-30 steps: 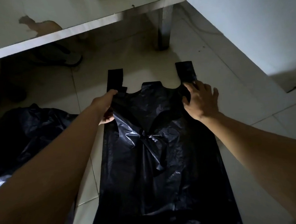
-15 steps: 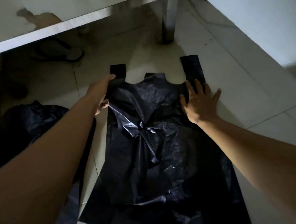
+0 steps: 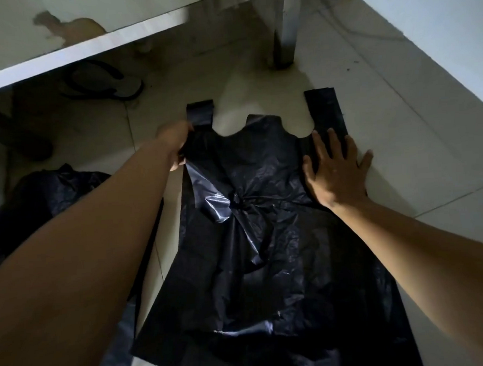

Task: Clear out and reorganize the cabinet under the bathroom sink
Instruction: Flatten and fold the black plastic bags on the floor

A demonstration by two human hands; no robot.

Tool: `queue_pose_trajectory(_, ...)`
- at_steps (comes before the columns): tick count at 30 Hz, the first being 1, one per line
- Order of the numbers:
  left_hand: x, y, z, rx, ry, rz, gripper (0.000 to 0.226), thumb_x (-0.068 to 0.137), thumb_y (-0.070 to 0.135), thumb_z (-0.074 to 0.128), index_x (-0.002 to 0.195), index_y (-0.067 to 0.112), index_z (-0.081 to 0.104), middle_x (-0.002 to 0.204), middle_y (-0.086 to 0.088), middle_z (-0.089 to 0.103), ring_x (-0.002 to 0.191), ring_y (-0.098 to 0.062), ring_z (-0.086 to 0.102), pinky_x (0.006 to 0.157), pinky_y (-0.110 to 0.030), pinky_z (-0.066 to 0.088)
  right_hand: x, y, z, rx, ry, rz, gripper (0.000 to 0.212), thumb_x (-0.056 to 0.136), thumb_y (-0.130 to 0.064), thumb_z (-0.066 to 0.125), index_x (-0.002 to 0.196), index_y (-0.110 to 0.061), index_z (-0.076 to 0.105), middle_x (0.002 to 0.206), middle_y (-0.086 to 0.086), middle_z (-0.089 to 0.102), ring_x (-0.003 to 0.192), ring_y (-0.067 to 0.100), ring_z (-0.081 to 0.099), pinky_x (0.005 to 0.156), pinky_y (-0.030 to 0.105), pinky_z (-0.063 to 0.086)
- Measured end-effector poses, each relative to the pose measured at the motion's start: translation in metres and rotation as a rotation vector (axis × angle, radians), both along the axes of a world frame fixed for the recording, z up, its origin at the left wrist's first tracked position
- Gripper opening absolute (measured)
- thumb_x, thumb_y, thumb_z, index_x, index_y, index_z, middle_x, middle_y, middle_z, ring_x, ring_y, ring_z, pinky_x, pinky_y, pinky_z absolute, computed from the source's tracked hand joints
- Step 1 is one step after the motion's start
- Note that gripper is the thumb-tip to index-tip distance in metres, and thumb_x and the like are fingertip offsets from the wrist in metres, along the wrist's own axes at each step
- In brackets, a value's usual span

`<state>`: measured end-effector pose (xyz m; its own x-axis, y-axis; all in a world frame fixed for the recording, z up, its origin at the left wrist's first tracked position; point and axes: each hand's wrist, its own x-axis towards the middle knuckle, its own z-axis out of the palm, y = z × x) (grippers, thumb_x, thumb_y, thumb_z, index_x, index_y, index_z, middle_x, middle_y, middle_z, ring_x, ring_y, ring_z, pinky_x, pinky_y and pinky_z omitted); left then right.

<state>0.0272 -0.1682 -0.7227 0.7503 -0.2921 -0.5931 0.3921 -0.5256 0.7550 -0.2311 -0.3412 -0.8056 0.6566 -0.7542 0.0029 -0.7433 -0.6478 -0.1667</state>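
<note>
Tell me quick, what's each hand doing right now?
Left hand: grips the black plastic bag by its edge.
Right hand: open, pressing flat on the bag.

A black plastic bag (image 3: 267, 252) lies spread on a pale tiled floor (image 3: 402, 144) at centre frame, handle straps toward the top. A person's left hand (image 3: 175, 144) grips its edge below the left strap; the right hand (image 3: 336, 174), fingers spread, presses flat on the right strap's base. A sandal (image 3: 107, 83) sits under a white table (image 3: 85, 51), upper left.

Home interior — tiled floor (image 3: 402, 150), stray sandal (image 3: 107, 83)
</note>
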Motion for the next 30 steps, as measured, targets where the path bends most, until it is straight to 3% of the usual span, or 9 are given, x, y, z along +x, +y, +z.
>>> queue_pose_trajectory(3,0.003,-0.001,-0.006,-0.030,-0.023,0.036,0.032,0.082,0.028,0.064,0.110,0.013,0.063,0.094,-0.008,0.065,0.066,-0.016,0.064,0.055,-0.023,0.052,0.000,-0.001,0.000,-0.004,0.007,0.004,0.064,0.098,-0.059,0.020,0.157,-0.034,0.019,0.166,0.002,0.018,0.149,0.035,0.018,0.114,0.071,0.012)
queue_pose_trajectory(5,0.008,-0.002,-0.009,-0.042,-0.089,0.034,0.046,0.078,0.025,0.069,0.120,0.012,0.057,0.096,-0.010,0.064,0.074,-0.020,0.064,0.061,-0.026,0.051,0.000,0.000,0.000,-0.007,0.002,-0.003,0.066,0.096,-0.060,0.017,0.157,-0.035,0.019,0.165,0.002,0.018,0.149,0.035,0.018,0.113,0.071,0.013)
queue_pose_trajectory(7,0.007,-0.005,-0.009,-0.034,-0.129,-0.018,0.035,0.081,0.019,0.069,0.115,0.015,0.059,0.096,-0.009,0.064,0.080,-0.021,0.062,0.066,-0.028,0.047,0.000,0.002,0.000,-0.007,-0.005,-0.011,0.067,0.095,-0.060,0.017,0.157,-0.036,0.018,0.166,0.001,0.018,0.150,0.034,0.018,0.114,0.070,0.013)
queue_pose_trajectory(11,0.000,-0.008,-0.016,0.042,-0.229,-0.118,0.022,0.091,0.003,0.061,0.108,0.012,0.072,0.092,-0.007,0.067,0.078,-0.016,0.062,0.054,-0.013,0.048,0.000,0.000,0.003,-0.007,0.011,-0.004,0.065,0.097,-0.059,0.020,0.157,-0.035,0.018,0.166,0.002,0.018,0.150,0.034,0.018,0.114,0.070,0.012)
queue_pose_trajectory(13,0.001,-0.005,-0.019,0.063,-0.247,-0.051,0.021,0.090,0.006,0.064,0.106,0.012,0.075,0.103,-0.009,0.071,0.089,-0.021,0.067,0.068,-0.021,0.053,-0.001,0.000,0.004,-0.012,0.019,0.005,0.062,0.100,-0.058,0.025,0.158,-0.035,0.017,0.166,0.001,0.016,0.150,0.034,0.018,0.114,0.070,0.012)
queue_pose_trajectory(17,0.000,0.009,-0.016,0.039,-0.204,0.068,0.031,0.087,0.032,0.062,0.111,0.013,0.069,0.100,-0.011,0.068,0.074,-0.021,0.065,0.055,-0.026,0.053,0.000,-0.004,0.005,0.016,0.042,0.013,0.063,0.100,-0.060,0.026,0.158,-0.037,0.014,0.166,0.000,0.015,0.149,0.034,0.018,0.115,0.069,0.010)
queue_pose_trajectory(21,-0.015,0.038,-0.022,0.097,-0.324,0.144,0.043,0.070,0.058,0.047,0.103,0.031,0.053,0.104,-0.016,0.068,0.092,-0.037,0.069,0.080,-0.053,0.059,-0.010,0.000,0.018,-0.011,-0.071,0.067,0.064,0.100,-0.061,0.022,0.158,-0.036,0.008,0.166,0.004,0.016,0.148,0.032,0.026,0.117,0.066,0.010)
queue_pose_trajectory(26,-0.102,0.089,0.003,0.310,-0.680,-0.170,0.022,0.087,0.015,0.053,0.109,0.013,0.048,0.091,-0.007,0.061,0.077,-0.028,0.057,0.070,-0.035,0.046,-0.072,0.061,0.057,0.052,-0.194,0.142,0.061,0.101,-0.054,0.035,0.157,-0.031,0.022,0.158,0.003,0.035,0.142,0.025,0.037,0.118,0.056,0.020)
queue_pose_trajectory(30,-0.151,0.133,-0.011,0.441,-0.775,-0.718,0.025,0.087,0.021,0.058,0.112,0.018,0.057,0.113,-0.011,0.056,0.099,-0.034,0.058,0.082,-0.046,0.051,-0.130,0.106,0.064,0.108,0.008,0.341,0.081,0.090,-0.068,0.040,0.158,-0.029,0.020,0.156,0.006,0.035,0.140,0.029,0.039,0.116,0.054,0.026)
